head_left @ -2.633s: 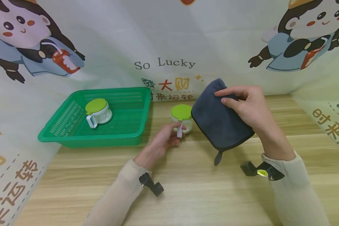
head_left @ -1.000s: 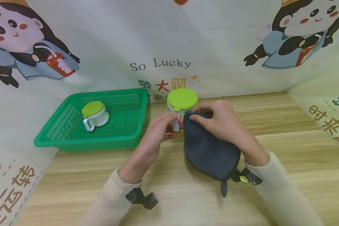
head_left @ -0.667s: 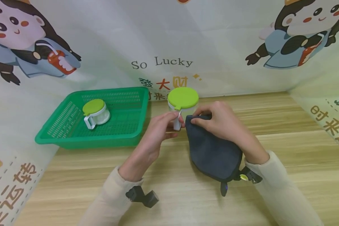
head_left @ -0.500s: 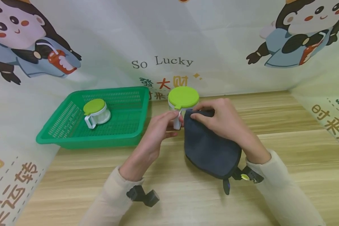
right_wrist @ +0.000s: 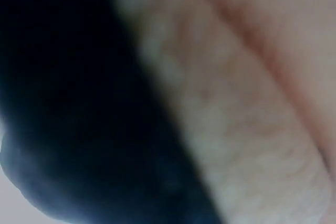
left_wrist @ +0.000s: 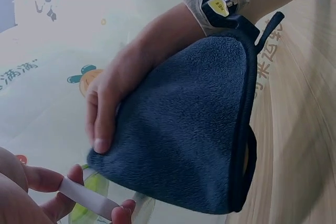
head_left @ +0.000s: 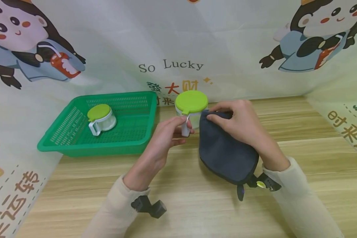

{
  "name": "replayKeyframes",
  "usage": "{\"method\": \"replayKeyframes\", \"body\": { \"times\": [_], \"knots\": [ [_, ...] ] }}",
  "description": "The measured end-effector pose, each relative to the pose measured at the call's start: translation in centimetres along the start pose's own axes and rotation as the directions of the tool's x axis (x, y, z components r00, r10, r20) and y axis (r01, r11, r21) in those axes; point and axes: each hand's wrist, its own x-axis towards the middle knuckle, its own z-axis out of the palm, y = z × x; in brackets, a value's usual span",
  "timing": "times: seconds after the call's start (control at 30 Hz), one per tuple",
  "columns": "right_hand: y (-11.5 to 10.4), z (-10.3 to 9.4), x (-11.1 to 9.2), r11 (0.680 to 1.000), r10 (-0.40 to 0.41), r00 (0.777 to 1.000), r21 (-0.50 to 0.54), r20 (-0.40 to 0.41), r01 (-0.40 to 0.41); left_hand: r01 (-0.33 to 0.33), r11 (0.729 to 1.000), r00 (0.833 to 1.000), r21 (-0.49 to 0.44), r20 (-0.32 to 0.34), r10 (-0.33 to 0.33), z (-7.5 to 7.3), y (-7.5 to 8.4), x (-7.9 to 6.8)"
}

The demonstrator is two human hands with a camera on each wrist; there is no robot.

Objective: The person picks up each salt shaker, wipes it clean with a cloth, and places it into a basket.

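A seasoning jar with a bright green lid [head_left: 191,101] and clear body is held up by its white handle [head_left: 185,128] in my left hand [head_left: 163,138]. My right hand [head_left: 241,122] pinches the upper edge of a dark blue-grey cleaning cloth [head_left: 226,155] between thumb and fingers. Hanging down from there, the cloth overlaps the jar's right side in the head view. A short loop dangles from its lower corner. In the left wrist view, the cloth [left_wrist: 184,114] hides most of the jar. Dark blur and a pale strip fill the right wrist view.
At the left stands a green plastic basket [head_left: 107,150] with a second green-lidded jar [head_left: 102,117] inside, its handle toward me. Behind the wooden table [head_left: 196,205] rises a printed cloth backdrop [head_left: 226,43].
Since the earliest frame, my left hand has raised the jar off the table, and my right hand has brought the cloth against its side. Lately the cloth has shifted slightly right and away from me.
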Motion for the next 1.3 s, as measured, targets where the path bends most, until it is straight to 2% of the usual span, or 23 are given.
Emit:
{"method": "replayKeyframes", "body": {
  "times": [0.17, 0.3, 0.47, 0.63, 0.87, 0.97, 1.3],
  "knots": [
    [-0.9, 0.4, -0.1, 0.998, -0.054, 0.998, 0.018, -0.023, 0.054, -0.002, 1.0, 1.0, -0.018, 0.013, 0.002, 0.0, 0.0, -0.1],
    [-0.6, 0.4, 0.1, 0.996, -0.079, 0.996, 0.029, -0.044, 0.081, 0.003, 1.0, 1.0, -0.029, 0.017, -0.003, -0.1, 0.0, -0.3],
    [0.1, -0.2, 0.2, 0.999, -0.044, 0.997, -0.029, -0.062, 0.042, 0.014, 1.0, 1.0, -0.027, 0.018, -0.013, 0.0, 0.1, -0.3],
    [-0.2, -0.4, -0.1, 0.997, -0.021, 0.998, -0.08, -0.053, 0.017, 0.015, 1.0, 1.0, -0.026, 0.019, -0.014, 0.0, 0.1, -0.3],
    [-1.2, 0.4, -0.5, 0.99, -0.138, 0.989, -0.023, -0.044, 0.137, 0.003, 1.0, 1.0, -0.024, 0.023, -0.003, 0.2, 0.1, -0.3],
    [-1.3, 0.7, -0.5, 0.987, -0.158, 0.986, -0.007, -0.05, 0.157, -0.002, 1.0, 1.0, -0.026, 0.026, 0.003, 0.3, 0.1, -0.3],
    [-0.3, -0.1, -0.3, 0.997, -0.047, 0.993, -0.058, -0.11, 0.041, 0.009, 1.0, 1.0, -0.021, 0.025, -0.009, 0.2, 0.1, -0.4]
  ]
}}
